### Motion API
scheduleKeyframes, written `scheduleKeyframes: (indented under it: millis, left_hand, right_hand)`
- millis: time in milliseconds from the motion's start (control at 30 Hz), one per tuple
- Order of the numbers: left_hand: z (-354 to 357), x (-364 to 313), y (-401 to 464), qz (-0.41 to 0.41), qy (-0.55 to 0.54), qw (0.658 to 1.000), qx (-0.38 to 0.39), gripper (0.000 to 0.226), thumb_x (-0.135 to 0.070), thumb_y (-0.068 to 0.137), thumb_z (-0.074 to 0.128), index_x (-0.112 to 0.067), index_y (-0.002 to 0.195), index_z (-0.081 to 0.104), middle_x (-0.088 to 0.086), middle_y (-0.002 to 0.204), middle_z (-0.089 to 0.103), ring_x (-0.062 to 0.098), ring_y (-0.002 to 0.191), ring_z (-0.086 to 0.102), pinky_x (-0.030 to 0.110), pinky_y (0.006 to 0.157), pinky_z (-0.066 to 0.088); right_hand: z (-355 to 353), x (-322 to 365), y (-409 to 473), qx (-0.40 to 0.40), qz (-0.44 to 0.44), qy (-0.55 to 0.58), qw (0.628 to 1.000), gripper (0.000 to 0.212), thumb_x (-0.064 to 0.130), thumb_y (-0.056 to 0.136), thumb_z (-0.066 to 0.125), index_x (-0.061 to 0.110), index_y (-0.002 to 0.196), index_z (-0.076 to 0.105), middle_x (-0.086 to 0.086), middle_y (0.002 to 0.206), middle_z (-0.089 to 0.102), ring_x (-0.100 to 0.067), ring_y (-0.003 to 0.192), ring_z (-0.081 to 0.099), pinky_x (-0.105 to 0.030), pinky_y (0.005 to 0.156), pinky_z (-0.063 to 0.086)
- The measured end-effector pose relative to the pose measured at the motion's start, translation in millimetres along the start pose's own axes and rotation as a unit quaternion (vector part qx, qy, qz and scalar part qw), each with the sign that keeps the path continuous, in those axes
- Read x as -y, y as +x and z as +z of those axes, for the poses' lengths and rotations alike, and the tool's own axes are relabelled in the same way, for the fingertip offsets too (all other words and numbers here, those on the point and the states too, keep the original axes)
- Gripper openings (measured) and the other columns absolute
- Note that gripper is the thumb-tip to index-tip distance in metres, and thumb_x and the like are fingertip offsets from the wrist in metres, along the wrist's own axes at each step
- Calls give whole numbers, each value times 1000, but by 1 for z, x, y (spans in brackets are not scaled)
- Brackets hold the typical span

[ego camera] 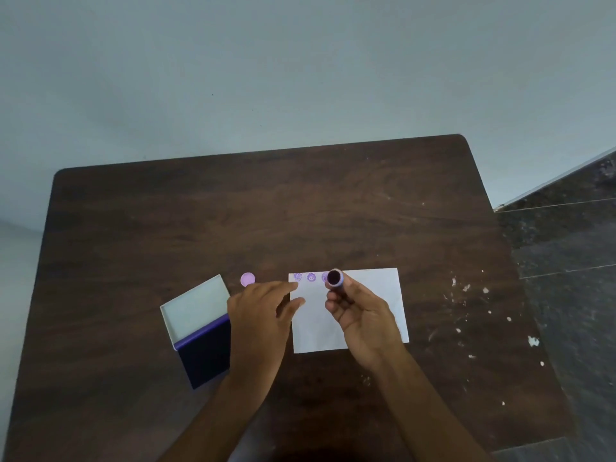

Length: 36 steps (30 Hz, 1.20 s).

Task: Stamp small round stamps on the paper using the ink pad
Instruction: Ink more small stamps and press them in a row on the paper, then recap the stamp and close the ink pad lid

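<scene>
A white paper (370,295) lies on the dark wooden table (233,211), with three small purple round prints (311,277) along its top left edge. My right hand (363,315) holds a small round stamp (335,277) lifted above the paper, its inked face turned up toward me; it covers part of the third print. My left hand (260,315) rests flat with fingertips on the paper's left edge. An open ink pad (205,356) with a dark blue pad and pale raised lid (193,308) lies left of my left hand.
A small round purple cap (247,279) lies on the table between the ink pad lid and the paper. White paint specks mark the table's right side (466,288). A pale wall stands behind the table, and dark tiled floor (566,245) lies to the right.
</scene>
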<state>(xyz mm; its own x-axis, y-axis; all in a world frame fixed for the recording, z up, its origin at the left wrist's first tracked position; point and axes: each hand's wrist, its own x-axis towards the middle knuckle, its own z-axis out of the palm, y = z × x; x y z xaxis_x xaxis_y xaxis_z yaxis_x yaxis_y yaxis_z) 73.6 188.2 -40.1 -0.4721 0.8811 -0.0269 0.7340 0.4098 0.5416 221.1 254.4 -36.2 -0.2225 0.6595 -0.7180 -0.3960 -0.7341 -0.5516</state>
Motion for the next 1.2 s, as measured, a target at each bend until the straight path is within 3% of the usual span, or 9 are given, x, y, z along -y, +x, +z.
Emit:
scheduleKeyframes:
  millis: [67,267,400,533,800,933,1033,1100,1200]
  left_hand:
    - [-7,1,-5,-25,-42,999,-3,45,-48,79,52,-13,95,74,4,93,76,18,81,70,33,78,51]
    - [-19,12,-13,-94,-84,992,-14,26,-37,80,72,-21,101,74,-5,102,74,-1,88,56,21,84,41]
    - [-21,22,-16,-166,-104,980,-22,25,-34,85,67,-14,100,73,3,103,73,8,87,59,24,81,44]
    - [-23,36,-10,-203,-81,975,-33,26,-28,91,62,-8,106,70,10,108,71,22,99,63,26,87,40]
    - [-29,45,5,-199,-62,978,-21,29,-26,93,59,-5,111,68,13,114,69,26,107,60,38,99,44]
    - [-25,46,4,-202,-57,978,-15,24,-24,90,63,-5,103,70,11,106,71,24,99,61,34,92,46]
    - [-22,50,6,-167,-33,985,-20,17,-24,87,68,-9,89,73,6,90,73,17,86,59,27,78,43]
    - [-20,56,13,-133,-11,991,-26,15,-27,87,68,-13,84,73,1,84,72,16,85,58,26,78,41]
    - [-18,63,26,-89,10,996,-28,15,-32,85,69,-19,91,69,-3,96,69,15,94,55,27,82,41]
  right_hand:
    - [2,0,-3,11,29,34,999,18,14,91,63,5,100,76,-20,104,73,-26,85,68,-33,75,59]
    - [8,0,-11,39,59,84,994,25,12,86,66,0,107,72,-21,103,72,-24,80,69,-33,73,59]
    - [16,-3,-16,63,70,98,991,37,13,79,70,-3,113,68,-21,100,71,-24,78,68,-33,72,58]
    - [25,-6,-21,74,86,117,987,29,10,85,64,-4,111,69,-22,99,71,-24,77,68,-33,71,58]
    - [39,-10,-29,94,97,112,985,26,10,83,64,-2,105,73,-20,96,72,-23,78,66,-32,74,58]
    - [43,-13,-27,94,103,116,983,31,10,83,62,-3,110,70,-19,97,71,-22,78,63,-31,73,58]
    - [45,-15,-25,80,98,117,985,33,10,81,63,-4,110,70,-19,97,70,-22,76,64,-32,71,58]
    - [46,-16,-24,73,92,117,986,33,10,80,64,-4,109,70,-20,96,70,-23,76,64,-32,70,58]
    - [46,-18,-22,63,90,116,987,30,10,83,63,-3,109,70,-21,97,70,-24,76,65,-32,70,58]
